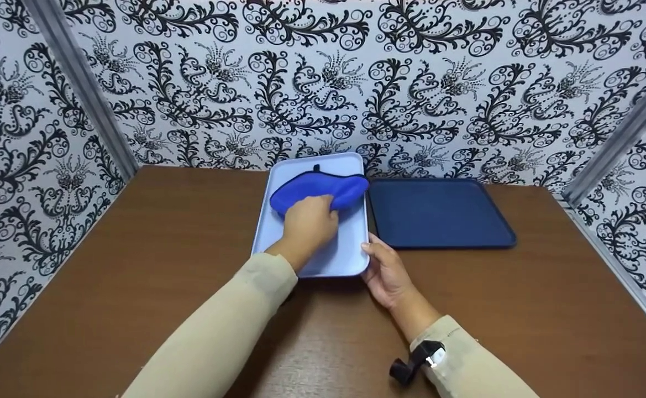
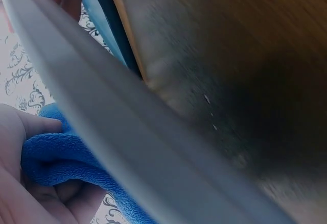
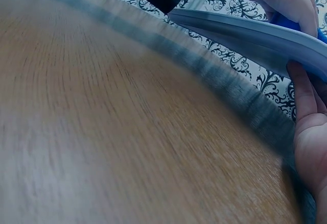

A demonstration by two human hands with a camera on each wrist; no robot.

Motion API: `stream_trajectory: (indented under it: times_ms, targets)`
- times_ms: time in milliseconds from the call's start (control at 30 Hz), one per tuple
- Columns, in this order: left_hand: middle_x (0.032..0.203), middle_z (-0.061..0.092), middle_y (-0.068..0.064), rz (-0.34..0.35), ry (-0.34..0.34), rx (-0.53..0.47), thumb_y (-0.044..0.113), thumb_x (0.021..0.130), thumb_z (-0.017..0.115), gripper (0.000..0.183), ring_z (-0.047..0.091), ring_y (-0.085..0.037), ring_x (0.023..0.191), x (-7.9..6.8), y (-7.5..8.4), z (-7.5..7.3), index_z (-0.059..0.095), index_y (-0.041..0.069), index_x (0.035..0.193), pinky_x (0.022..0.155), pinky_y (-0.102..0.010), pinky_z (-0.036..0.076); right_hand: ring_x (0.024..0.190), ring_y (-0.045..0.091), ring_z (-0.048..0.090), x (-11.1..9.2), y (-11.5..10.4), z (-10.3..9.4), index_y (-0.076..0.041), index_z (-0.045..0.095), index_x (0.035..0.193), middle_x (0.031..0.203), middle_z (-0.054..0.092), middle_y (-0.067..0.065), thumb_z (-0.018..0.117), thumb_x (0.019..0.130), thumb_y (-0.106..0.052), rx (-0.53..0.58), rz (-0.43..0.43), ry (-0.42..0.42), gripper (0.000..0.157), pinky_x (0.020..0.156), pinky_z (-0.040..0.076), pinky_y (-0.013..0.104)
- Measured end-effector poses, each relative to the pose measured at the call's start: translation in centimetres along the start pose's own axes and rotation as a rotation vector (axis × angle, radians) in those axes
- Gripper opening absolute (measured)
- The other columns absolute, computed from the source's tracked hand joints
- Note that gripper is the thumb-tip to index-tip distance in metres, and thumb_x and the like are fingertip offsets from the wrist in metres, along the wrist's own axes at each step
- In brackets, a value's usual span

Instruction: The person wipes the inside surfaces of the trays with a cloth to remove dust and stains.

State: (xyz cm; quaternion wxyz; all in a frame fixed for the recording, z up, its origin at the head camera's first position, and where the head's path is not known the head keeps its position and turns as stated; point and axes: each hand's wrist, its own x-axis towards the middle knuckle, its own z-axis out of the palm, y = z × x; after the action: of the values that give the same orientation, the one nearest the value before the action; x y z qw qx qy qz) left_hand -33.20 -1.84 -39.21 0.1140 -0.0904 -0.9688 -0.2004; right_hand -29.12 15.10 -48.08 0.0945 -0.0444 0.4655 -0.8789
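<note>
My left hand (image 1: 309, 225) grips a blue cloth (image 1: 350, 189) with a dark edging and a small black loop. The cloth lies against the inner face of a pale, shallow tray (image 1: 350, 246), which is raised and tilted toward the camera. In the left wrist view the cloth (image 2: 64, 155) looks like terry fabric, folded between thumb and fingers. My right hand (image 1: 386, 271) holds the tray at its lower right corner, thumb over the rim and fingers (image 3: 305, 94) against the underside.
A dark blue tray (image 1: 439, 213) lies on the brown wooden table (image 1: 190, 221), right of the pale tray. Patterned black-and-white panels (image 1: 323, 83) stand behind and at both sides. A black strap device (image 1: 419, 359) sits on the right sleeve.
</note>
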Motion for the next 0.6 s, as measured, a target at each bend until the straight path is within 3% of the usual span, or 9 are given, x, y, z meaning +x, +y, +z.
stream_trajectory:
  times_ms: [267,433,600]
  targets:
    - [0.110,0.078,-0.015,0.128,-0.002,0.032,0.021,0.098,0.062,0.031,0.075,-0.038,0.101,-0.4,0.9,0.4,0.072,0.008,0.124,0.088,-0.055,0.060,0.095,0.012,0.073,0.0,0.0,-0.1,0.009,0.036,0.153,0.105,0.076,0.002,0.040,0.099,-0.003,0.039,0.014,-0.020,0.055,0.085,0.061,0.026]
    - [0.117,0.077,-0.014,0.254,-0.068,0.064,0.015,0.100,0.062,0.030,0.074,-0.035,0.108,-0.5,0.7,0.3,0.070,0.007,0.128,0.095,-0.051,0.059,0.095,0.012,0.074,0.1,0.0,-0.2,0.011,0.034,0.153,0.105,0.076,0.002,0.041,0.100,-0.003,0.033,0.007,-0.020,0.056,0.085,0.061,0.025]
    - [0.140,0.068,-0.012,0.369,-0.163,0.091,-0.001,0.098,0.058,0.044,0.064,-0.031,0.132,-0.7,-0.2,-0.4,0.065,0.009,0.140,0.115,-0.044,0.049,0.095,0.013,0.074,0.2,0.0,-0.3,0.010,0.040,0.149,0.105,0.076,0.002,0.039,0.101,-0.004,0.028,0.006,-0.015,0.050,0.084,0.061,0.025]
